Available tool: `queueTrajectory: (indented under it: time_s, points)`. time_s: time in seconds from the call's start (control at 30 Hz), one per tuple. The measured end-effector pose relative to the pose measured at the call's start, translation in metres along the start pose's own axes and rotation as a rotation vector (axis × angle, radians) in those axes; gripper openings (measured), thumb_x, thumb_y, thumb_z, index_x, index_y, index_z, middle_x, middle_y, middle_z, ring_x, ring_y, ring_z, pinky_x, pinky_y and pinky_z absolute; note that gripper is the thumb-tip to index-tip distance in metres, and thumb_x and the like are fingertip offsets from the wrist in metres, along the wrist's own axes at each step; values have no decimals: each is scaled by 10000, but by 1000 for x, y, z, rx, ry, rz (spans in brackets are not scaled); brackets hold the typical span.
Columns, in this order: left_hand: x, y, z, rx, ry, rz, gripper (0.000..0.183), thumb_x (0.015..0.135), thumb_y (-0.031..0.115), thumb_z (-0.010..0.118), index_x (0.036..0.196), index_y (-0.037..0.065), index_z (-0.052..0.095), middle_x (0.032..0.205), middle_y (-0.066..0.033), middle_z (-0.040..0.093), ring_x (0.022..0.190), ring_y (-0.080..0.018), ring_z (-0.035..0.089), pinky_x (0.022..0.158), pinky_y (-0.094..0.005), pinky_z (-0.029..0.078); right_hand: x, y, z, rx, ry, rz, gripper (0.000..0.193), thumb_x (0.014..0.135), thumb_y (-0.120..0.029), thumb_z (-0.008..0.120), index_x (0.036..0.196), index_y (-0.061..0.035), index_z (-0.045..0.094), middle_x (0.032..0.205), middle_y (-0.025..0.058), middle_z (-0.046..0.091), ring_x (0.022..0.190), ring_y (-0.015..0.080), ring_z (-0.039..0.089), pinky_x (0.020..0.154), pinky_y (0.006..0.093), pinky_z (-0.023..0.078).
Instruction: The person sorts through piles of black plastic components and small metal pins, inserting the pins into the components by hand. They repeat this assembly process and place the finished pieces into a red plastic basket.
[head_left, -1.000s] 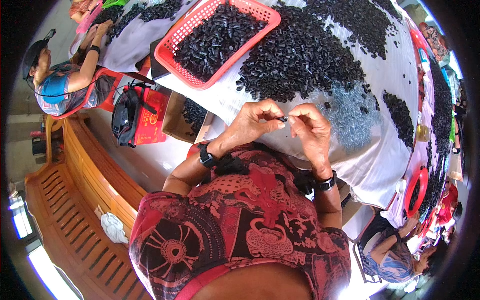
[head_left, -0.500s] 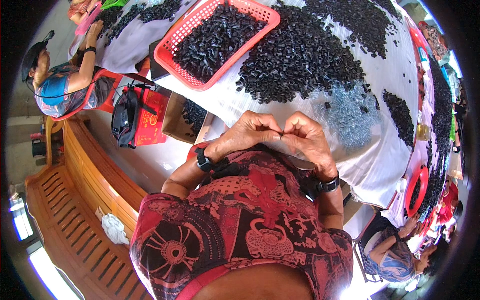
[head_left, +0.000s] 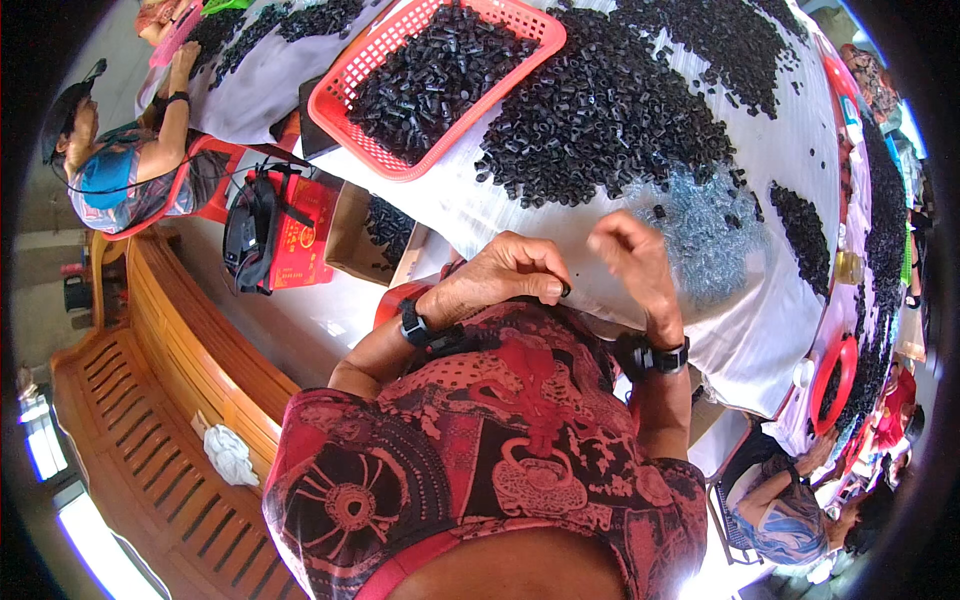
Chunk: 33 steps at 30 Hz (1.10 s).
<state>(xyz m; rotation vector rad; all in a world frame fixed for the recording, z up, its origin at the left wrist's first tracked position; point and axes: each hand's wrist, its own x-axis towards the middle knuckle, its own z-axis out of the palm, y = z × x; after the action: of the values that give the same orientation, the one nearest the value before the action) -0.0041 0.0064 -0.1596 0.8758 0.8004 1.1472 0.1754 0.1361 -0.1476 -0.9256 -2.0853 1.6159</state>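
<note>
In front of my chest my left hand (head_left: 503, 270) pinches a small black plastic piece (head_left: 566, 289) between thumb and fingertips. Only one end of the piece pokes out. My right hand (head_left: 637, 262) is raised just to its right, apart from it, with bent fingers smeared by motion. Whether it holds anything does not show. Beside and behind the right hand lies a heap of small clear plastic pieces (head_left: 705, 240) on the white-covered table (head_left: 570, 228). Beyond the hands spreads a large pile of black plastic pieces (head_left: 610, 110).
A red basket (head_left: 433, 160) full of black pieces stands at the table's near left. Below the edge are an open cardboard box (head_left: 352, 235), a red bag (head_left: 303, 240) and a wooden bench (head_left: 190, 400). People sit working at left (head_left: 140, 165) and right (head_left: 790, 510).
My hands were together at the fingertips. The right has come away to the right and up, while the left stays near its place with the black piece now showing.
</note>
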Motion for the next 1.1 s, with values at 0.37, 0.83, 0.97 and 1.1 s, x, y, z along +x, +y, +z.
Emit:
queueTrajectory:
  time_s: [0.37, 0.83, 0.97, 1.1]
  points:
    - [-1, -6, -3, -30, 52, 13, 112, 876, 115, 617, 908, 8, 621, 784, -2, 591, 718, -60, 547, 680, -205, 449, 51, 38, 4, -799, 409, -230, 180, 762, -58, 648, 893, -29, 527, 895, 161, 560, 745, 374, 588, 629, 442, 487]
    - [-1, -10, -4, -18, 130, 23, 78, 871, 80, 614, 905, 10, 618, 772, 11, 587, 702, -50, 525, 652, -196, 434, 40, 21, 17, -739, 243, -363, 155, 766, -40, 607, 901, -64, 536, 857, 121, 513, 791, 342, 577, 640, 431, 484]
    - [-2, -12, -6, 4, 150, 39, 82, 870, 86, 617, 908, 13, 618, 777, 13, 590, 705, -47, 527, 653, -195, 436, 45, 28, 22, -740, 235, -341, 149, 773, -20, 610, 897, -55, 534, 869, 125, 533, 766, 348, 564, 646, 425, 465]
    - [-3, -12, -6, 20, 178, 42, 98, 880, 106, 608, 914, 15, 615, 774, 8, 595, 703, -52, 538, 655, -203, 446, 48, 32, 25, -749, 301, -390, 111, 786, -5, 579, 872, -42, 520, 820, 133, 537, 716, 349, 570, 620, 412, 477]
